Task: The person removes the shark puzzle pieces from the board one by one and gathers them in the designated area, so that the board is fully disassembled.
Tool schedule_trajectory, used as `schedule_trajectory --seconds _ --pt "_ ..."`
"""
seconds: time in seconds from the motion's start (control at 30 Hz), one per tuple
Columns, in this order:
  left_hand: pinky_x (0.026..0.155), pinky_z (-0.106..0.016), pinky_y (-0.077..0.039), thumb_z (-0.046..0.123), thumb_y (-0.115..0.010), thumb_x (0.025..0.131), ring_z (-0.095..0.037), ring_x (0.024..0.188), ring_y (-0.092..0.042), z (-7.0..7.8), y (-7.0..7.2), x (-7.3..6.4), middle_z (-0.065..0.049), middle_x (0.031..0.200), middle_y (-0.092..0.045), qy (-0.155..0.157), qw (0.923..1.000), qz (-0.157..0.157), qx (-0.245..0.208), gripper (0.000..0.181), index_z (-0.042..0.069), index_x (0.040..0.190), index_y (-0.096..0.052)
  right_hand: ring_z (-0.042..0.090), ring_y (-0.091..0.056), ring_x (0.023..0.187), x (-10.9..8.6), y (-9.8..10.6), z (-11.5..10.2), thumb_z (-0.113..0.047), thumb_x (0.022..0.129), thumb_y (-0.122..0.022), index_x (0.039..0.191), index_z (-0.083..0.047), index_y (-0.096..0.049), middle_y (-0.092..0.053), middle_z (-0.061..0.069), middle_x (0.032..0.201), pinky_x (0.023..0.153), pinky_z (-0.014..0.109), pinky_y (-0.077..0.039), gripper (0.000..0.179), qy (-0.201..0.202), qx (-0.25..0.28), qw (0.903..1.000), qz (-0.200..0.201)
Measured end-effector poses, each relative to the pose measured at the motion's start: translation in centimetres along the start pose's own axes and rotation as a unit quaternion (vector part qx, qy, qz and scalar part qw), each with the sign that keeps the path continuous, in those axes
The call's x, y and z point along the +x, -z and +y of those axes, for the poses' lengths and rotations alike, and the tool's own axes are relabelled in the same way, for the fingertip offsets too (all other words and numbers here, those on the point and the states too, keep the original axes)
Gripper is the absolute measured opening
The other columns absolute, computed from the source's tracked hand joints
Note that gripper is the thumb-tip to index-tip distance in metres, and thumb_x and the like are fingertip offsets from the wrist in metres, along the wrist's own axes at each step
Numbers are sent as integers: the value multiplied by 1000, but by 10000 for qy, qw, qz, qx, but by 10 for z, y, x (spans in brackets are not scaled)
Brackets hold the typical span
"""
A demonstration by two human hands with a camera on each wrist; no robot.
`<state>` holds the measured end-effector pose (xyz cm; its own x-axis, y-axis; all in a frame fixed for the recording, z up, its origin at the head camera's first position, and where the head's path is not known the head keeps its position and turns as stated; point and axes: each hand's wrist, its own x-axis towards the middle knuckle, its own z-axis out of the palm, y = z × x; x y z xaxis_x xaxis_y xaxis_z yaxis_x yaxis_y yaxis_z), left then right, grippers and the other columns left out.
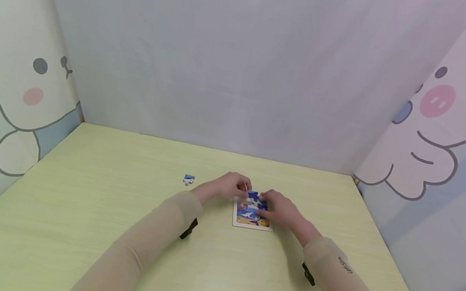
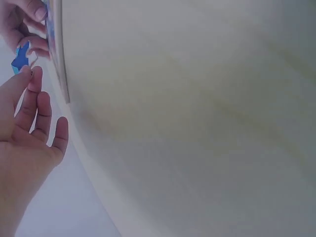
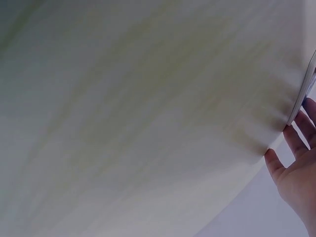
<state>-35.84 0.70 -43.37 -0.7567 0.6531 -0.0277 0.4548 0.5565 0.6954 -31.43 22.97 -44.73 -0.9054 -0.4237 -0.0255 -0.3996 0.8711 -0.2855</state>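
My left hand pinches a blue jigsaw piece between thumb and index finger, tilted above the puzzle's left side. The other left fingers are loosely bent away from it. Below lies a jigsaw puzzle board with a pale frame and a blue, white and orange picture. At its right side, my right hand rests with fingers spread over the picture and along the edge. In the right wrist view its fingertips touch the board's edge and the table. The hands partly hide the board's upper part.
A single loose jigsaw piece lies on the pale yellow table, left of the board. A grey curtain stands behind the table, with cartoon-printed panels at both sides. Dark straps are on both sleeves.
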Motion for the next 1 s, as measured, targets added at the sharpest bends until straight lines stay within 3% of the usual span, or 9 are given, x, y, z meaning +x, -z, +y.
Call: schedule_trajectory --seconds 0.4,0.67,0.83,1.0 --pt "78 -29 -48 18 -65 90 -12 85 -62 -9 31 -21 2 90 -67 92 9997 141 -194 17 17 107 -62 30 -52 120 1 0 0 -44 84 -68 121 -8 -60 -56 10 128 101 47 -39 52 -14 -33 9999 -93" --pt "79 -32 -48 18 -66 89 -20 90 -64 -19 48 -36 0 91 -68 235 9988 298 -304 19 16 107 -62 30 -49 123 0 0 1 -43 84 -68 122 -8 -59 -55 11 131 103 47 -37 52 56 -53 9999 -124" --pt "79 -33 -47 18 -66 89 -23 91 -63 -33 58 -45 0 91 -67 374 9980 386 -325 19 16 108 -62 32 -48 124 -2 2 0 -43 84 -68 120 -7 -59 -54 12 131 103 48 -37 51 127 -41 9998 -111" --pt "73 -29 -45 14 -65 89 -21 85 -61 -48 60 -50 -1 87 -66 311 9981 484 -240 18 14 106 -62 31 -48 125 -2 2 0 -42 84 -69 119 -8 -59 -54 11 132 104 46 -36 50 90 26 9999 -98"
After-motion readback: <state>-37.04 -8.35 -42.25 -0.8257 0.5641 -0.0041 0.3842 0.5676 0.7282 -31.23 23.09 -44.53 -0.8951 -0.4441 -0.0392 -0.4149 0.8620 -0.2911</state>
